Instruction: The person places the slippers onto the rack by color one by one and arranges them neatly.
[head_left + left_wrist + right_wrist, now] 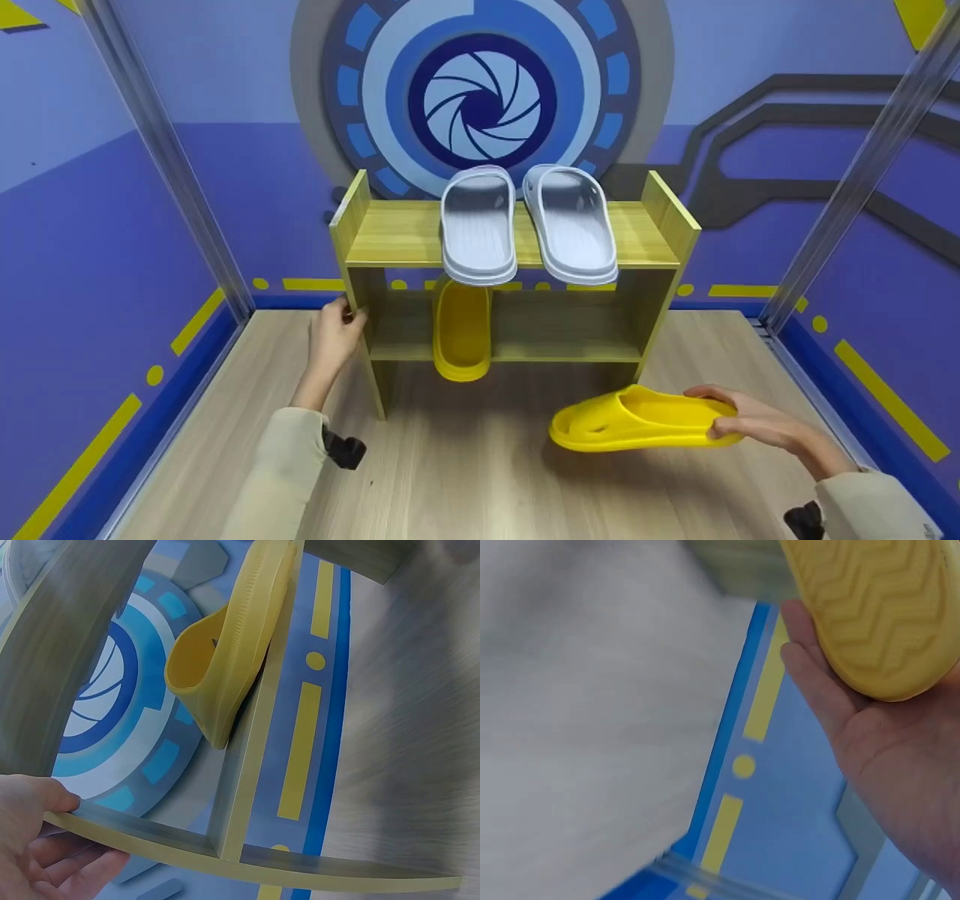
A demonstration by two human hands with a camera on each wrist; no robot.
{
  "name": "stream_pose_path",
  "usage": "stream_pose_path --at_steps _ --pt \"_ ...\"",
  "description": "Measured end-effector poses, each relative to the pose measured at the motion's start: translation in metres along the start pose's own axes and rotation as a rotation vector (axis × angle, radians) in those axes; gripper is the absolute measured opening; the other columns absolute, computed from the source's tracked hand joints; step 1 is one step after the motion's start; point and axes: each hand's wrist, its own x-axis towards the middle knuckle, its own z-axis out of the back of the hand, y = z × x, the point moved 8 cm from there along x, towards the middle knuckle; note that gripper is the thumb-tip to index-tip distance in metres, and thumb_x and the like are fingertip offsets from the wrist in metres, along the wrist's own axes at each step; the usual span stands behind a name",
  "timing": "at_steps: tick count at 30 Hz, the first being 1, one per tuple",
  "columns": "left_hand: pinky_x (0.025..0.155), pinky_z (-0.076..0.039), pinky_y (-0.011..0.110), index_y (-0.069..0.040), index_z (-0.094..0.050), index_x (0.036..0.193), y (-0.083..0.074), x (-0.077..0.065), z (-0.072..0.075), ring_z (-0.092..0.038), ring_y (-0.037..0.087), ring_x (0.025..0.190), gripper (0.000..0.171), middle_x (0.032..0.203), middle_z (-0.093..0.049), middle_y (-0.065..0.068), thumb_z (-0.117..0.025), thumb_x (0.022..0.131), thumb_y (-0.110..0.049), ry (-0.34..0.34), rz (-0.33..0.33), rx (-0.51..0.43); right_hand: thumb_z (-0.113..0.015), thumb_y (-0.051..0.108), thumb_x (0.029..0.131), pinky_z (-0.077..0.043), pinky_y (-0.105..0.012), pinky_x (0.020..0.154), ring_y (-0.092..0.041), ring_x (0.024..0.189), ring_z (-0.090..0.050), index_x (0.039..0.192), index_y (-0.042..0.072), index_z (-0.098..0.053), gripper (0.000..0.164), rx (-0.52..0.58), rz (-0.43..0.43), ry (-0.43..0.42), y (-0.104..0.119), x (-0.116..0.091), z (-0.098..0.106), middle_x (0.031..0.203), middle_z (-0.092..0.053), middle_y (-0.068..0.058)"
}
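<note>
My right hand point(765, 424) grips a yellow slipper point(645, 421) by its heel end, held above the floorboard to the right of the shelf's front; its zigzag sole point(889, 607) faces the right wrist camera. With my left hand point(334, 334) I hold the left side panel of a small wooden shoe rack point(566, 352), thumb on one face and fingers on the other in the left wrist view. A second yellow slipper point(463, 330) lies on the rack's lower shelf, left of its middle, heel toward me. Two pale grey slippers point(480, 240) stand side by side on the top shelf.
Blue-purple printed walls point(247, 187) and metal posts point(161, 150) enclose the wood-grain board point(450, 480) on which the rack stands. Both forearms wear light sleeves point(281, 465) with small black devices point(345, 450) at the wrists.
</note>
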Motion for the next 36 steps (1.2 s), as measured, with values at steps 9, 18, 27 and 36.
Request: stream_pose_path --at_steps 9,18,27,36 --pt "0.067 -0.047 0.043 0.008 -0.06 0.09 0.001 0.001 0.0 -0.06 0.033 0.08 0.019 0.088 -0.061 0.024 -0.055 0.083 -0.009 -0.004 -0.009 -0.003 -0.054 0.018 0.08 -0.044 -0.028 0.073 -0.025 0.087 -0.05 0.131 -0.004 -0.03 0.06 0.105 0.139 -0.017 0.031 0.009 -0.012 0.112 -0.046 -0.019" --pt "0.067 -0.048 0.042 0.009 -0.059 0.094 0.001 0.001 -0.002 -0.059 0.033 0.082 0.02 0.091 -0.061 0.024 -0.054 0.084 -0.008 0.01 0.005 -0.022 -0.057 0.013 0.077 -0.046 -0.028 0.07 -0.023 0.086 -0.05 0.134 0.0 -0.027 0.065 0.172 0.281 -0.193 0.055 0.011 -0.01 0.114 -0.042 -0.02" --pt "0.067 -0.047 0.043 0.007 -0.061 0.092 -0.001 0.0 0.001 -0.06 0.033 0.08 0.02 0.088 -0.062 0.023 -0.055 0.083 -0.01 -0.015 -0.02 0.014 -0.067 0.004 0.071 -0.047 -0.023 0.068 -0.018 0.087 -0.048 0.133 0.003 -0.031 0.072 0.044 0.302 -0.552 0.057 0.016 -0.007 0.122 -0.043 -0.015" --pt "0.068 -0.047 0.044 0.006 -0.061 0.093 -0.001 0.0 0.001 -0.06 0.033 0.082 0.021 0.09 -0.062 0.023 -0.055 0.083 -0.011 -0.013 -0.02 0.027 -0.071 0.012 0.071 -0.042 -0.023 0.075 -0.022 0.094 -0.045 0.135 0.003 -0.028 0.078 -0.044 0.117 -0.719 0.055 0.025 -0.022 0.124 -0.042 -0.015"
